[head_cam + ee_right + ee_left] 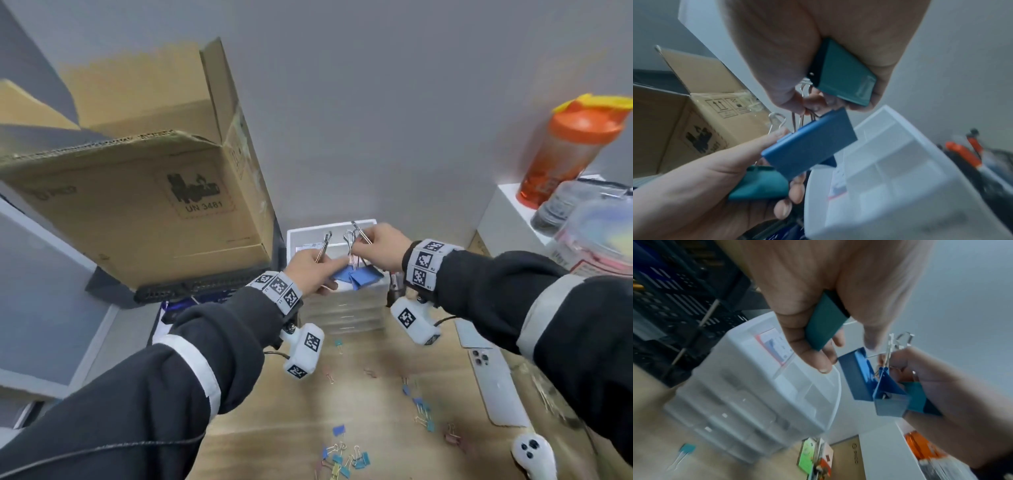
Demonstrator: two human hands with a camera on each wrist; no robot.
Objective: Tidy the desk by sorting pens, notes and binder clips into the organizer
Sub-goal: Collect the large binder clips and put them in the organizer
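So both hands are full: left hand [310, 270] grips a teal clip [825, 324] and pinches a wire handle, right hand [378, 248] holds another teal clip [844, 76] plus blue clips [356, 275] dangling by their handles, all over the organizer [346, 315]. My worry: the wires look tangled, so one clip could drag others out and bounce onto the surface [376, 404] among the loose ones.

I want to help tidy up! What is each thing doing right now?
left hand: grips a teal binder clip
right hand: pinches the blue binder clips by their wire handles
organizer: compartments open on top
cardboard box: flaps open
small clips: loose on the desk
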